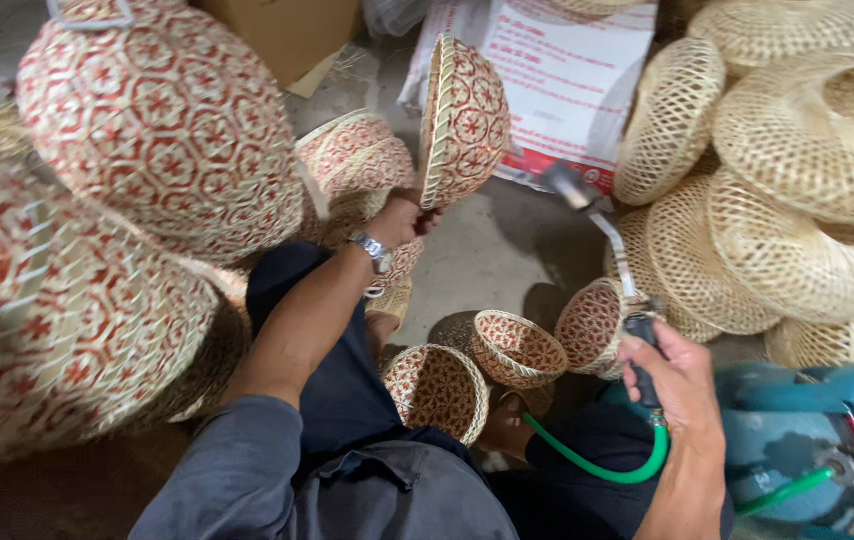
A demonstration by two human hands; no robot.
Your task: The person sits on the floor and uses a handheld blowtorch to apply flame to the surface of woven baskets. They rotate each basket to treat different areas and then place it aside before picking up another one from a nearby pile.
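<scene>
Red-patterned woven bamboo forms the small basket (464, 120) that the left hand (402, 218) grips by its lower rim, held on edge above the concrete floor (492, 260). Right of that basket, the right hand (675, 385) is closed around a gas torch (612, 250), its nozzle near the basket. Three similar baskets (517, 348) lie below it, plain straw-coloured baskets (787, 180) piled right.

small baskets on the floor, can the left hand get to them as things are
Probably not at once: the left hand is raised and gripping the rim of a red patterned basket. The small baskets lie open below by the knees, with nothing over them, so the path looks free once that hand lets go.
</scene>
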